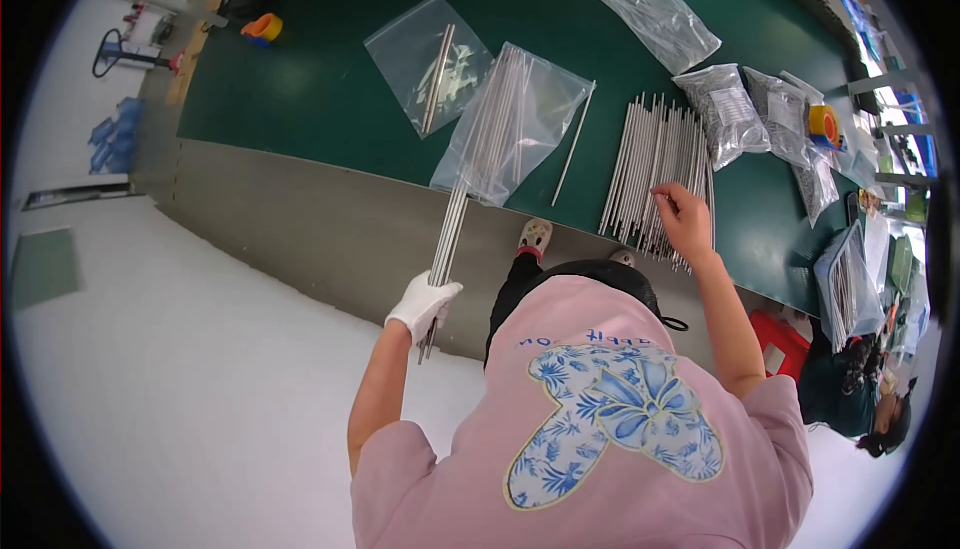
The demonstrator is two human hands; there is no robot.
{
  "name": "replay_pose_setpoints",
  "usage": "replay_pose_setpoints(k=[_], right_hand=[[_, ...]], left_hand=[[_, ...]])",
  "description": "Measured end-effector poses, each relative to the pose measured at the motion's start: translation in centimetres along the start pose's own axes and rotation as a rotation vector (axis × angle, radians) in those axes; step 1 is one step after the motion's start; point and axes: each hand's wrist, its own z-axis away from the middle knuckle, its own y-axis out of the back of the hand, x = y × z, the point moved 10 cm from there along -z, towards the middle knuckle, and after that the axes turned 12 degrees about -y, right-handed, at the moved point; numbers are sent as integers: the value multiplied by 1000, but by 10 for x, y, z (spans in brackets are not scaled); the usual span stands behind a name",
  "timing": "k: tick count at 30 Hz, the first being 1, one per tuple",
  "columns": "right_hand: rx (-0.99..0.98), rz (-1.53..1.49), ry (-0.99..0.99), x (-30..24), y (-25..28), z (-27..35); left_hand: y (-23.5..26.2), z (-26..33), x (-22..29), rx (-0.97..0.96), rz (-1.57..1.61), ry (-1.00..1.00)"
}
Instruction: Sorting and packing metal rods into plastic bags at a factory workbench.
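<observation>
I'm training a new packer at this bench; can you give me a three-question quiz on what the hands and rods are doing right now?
1. True or false: the gloved left hand holds a bundle of metal rods whose far ends sit inside a clear plastic bag.
2. What does the bare right hand touch?
A. an orange tape roll
B. the loose pile of rods
C. a bag of small parts
3. Fill in: the bench top is covered by a ___ mat.

Key: 1 true; 2 B; 3 green.
</observation>
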Motion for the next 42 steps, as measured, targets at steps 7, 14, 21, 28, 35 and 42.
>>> replay_pose_setpoints(k=[7, 14, 21, 28, 35, 42], right_hand=[[182, 2, -262, 45, 13, 51], [427, -44, -437, 91, 21, 135], [409, -14, -652, 127, 26, 173], [469, -63, -630, 157, 53, 179], [370, -18, -698, 193, 82, 169], [456, -84, -706, 248, 124, 182]], left_hand=[[-15, -119, 90, -33, -453, -349], [-50, -179, 164, 287, -815, -1060], [-103, -136, 206, 509, -1273, -1146], [-89, -67, 133, 558, -1045, -1351], [-184, -87, 136, 405, -966, -917], [-271, -122, 121, 332, -1312, -472]])
